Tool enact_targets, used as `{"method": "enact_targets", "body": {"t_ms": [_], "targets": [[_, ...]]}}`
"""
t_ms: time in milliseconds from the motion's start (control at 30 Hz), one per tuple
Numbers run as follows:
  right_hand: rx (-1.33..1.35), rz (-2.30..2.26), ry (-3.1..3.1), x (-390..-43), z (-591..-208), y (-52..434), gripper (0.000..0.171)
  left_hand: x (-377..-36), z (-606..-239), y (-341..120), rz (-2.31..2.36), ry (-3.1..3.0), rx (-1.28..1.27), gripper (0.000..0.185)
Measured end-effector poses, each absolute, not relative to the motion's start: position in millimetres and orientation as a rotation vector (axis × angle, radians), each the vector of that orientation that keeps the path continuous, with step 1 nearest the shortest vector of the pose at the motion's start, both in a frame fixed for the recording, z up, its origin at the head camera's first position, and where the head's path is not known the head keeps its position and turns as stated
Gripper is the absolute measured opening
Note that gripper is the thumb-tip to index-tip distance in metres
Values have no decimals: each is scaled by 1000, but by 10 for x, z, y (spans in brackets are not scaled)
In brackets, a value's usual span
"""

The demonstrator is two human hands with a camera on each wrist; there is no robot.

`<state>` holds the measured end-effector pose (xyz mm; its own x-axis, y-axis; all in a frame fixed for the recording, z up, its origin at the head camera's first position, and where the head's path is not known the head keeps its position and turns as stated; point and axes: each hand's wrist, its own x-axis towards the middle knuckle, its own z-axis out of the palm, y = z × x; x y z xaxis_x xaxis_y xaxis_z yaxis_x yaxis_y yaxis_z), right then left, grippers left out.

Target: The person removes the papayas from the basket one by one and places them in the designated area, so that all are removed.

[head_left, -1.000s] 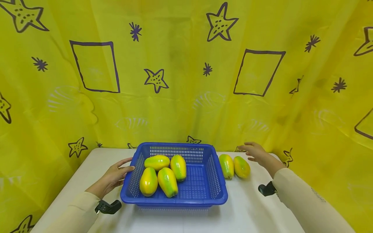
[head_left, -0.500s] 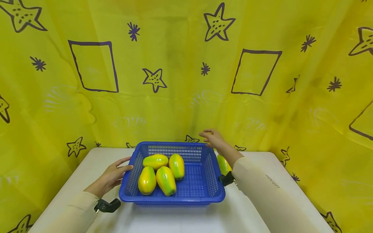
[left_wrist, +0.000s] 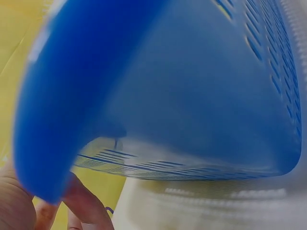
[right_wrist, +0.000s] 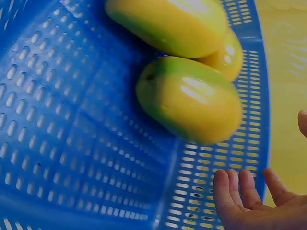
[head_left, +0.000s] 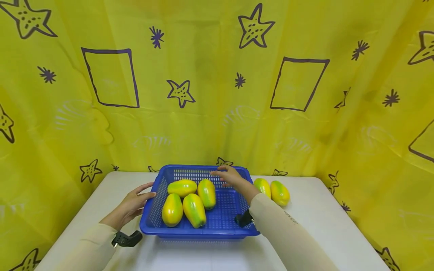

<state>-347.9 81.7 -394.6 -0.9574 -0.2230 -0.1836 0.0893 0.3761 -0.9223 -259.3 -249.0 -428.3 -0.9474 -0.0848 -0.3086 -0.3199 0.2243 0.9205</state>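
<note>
Your left hand [head_left: 133, 205] is resting against the left outer wall of the blue basket [head_left: 237, 230], fingers straight, thumb near the rim; nothing is pinched. The basket is sitting mid-bench, toward the rear edge. Your right hand [head_left: 229, 176] is hovering released and empty over the basket's rear right quarter, fingers extended. The nearest papaya [head_left: 207, 193] is lying just to the left of that hand, long axis running front to rear; the right hand is the nearer one. Three more papayas [head_left: 183, 188] are lying beside it. Two papayas [head_left: 280, 193] are resting on the bench right of the basket.
</note>
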Motion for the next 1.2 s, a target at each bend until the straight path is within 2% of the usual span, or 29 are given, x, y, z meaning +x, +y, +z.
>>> {"method": "enact_targets", "body": {"t_ms": [467,1200], "targets": [[-123,-1522,2334,-3508,-4359,791,64,-2613,-4326,-2466,1807,2298,-397,67],[-92,-1585,2149,-3517,-4414,723,67,-2626,-4295,-2499,1811,2284,-394,68]]}}
